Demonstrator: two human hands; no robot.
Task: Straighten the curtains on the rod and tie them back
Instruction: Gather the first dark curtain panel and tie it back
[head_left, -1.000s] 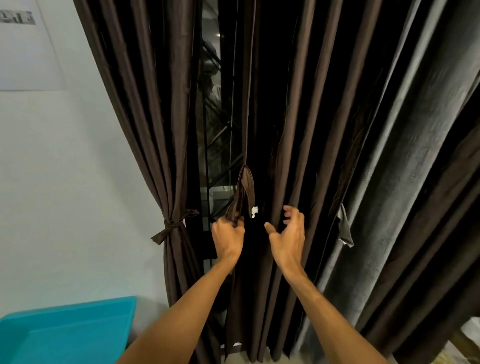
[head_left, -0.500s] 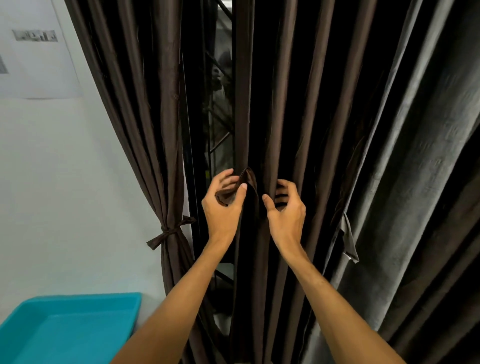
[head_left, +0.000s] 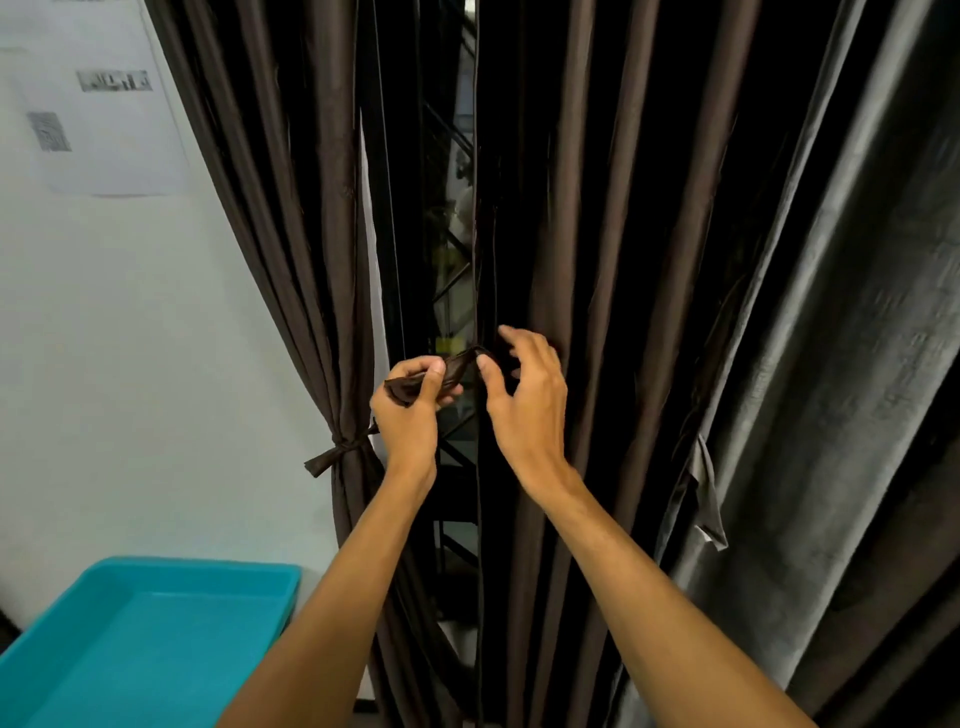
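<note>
Tray (head_left: 156, 649), teal, lay below the tied brown curtain (head_left: 291, 260); a grey drape (head_left: 841, 364) hung at right. The left hand (head_left: 410, 410) pinched the tie-back strip (head_left: 457, 366) at the edge of the loose brown curtain (head_left: 597, 260); the right hand (head_left: 530, 405), fingers loosely spread, touched its end with the thumb.

The brown curtains (head_left: 597, 234) are smooth cloth with a faint satin sheen along the folds; the tie (head_left: 453, 368) is the same cloth. The grey curtain (head_left: 857, 364) on the right looks thicker and velvety, with streaky gloss. The tray (head_left: 208, 567), near left, is smooth, glossy teal plastic. The wall (head_left: 130, 364) is matt; the sheet (head_left: 114, 156) on it is paper.
</note>
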